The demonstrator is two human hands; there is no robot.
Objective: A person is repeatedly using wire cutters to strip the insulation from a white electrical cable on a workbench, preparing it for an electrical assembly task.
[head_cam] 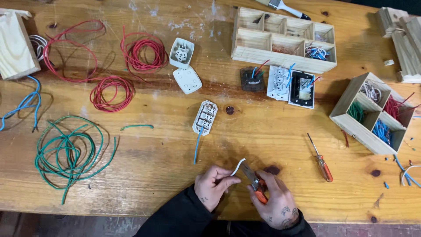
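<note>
Pinched in the left hand [213,183], low in the centre of the frame, is a short white wire [238,166], thin and curving upward to the right. Closed around orange-handled pliers [255,182], the right hand [275,200] sets the metal tip just beside the wire. Beneath them lies a worn wooden table [144,162], strewn with a green wire coil [68,151] at left and an orange screwdriver [321,160] at right. Whether the plier tip bites the wire is unclear. Both sleeves are cut off by the bottom edge.
</note>
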